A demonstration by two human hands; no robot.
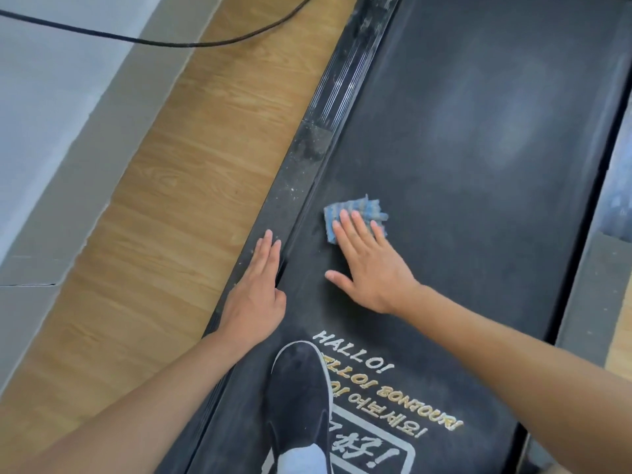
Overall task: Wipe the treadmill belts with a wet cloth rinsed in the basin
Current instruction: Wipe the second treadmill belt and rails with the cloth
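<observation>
Nearest to us, a dark slip-on shoe with a white sole edge stands on the treadmill belt, a pale sock showing at its opening. Just right of the shoe we read white and yellow lettering printed on the belt (greetings in several languages, upside down from where we look).

Beyond the shoe both bare forearms reach forward. The left hand lies flat on the dusty black side rail along the belt's left edge; its fingers are straight, close together and released, holding nothing, and the thumb sits at the seam between rail and belt. The right hand is spread open on the belt, thumb out to the left and resting on the belt itself. Its straight fingers press down on a blue striped cloth; they do not curl round it.

The cloth lies bunched on the belt near the left edge, its near part under the fingertips and its far part sticking out past them. It is apart from the side rail.

Farther on, we see the belt run away dark and matte with faint pale smears. The rail shows ribbed grooves and specks of grit. Left of the rail lies a wood-pattern floor, then a grey wall, with a black cable hanging across the far left corner.
</observation>
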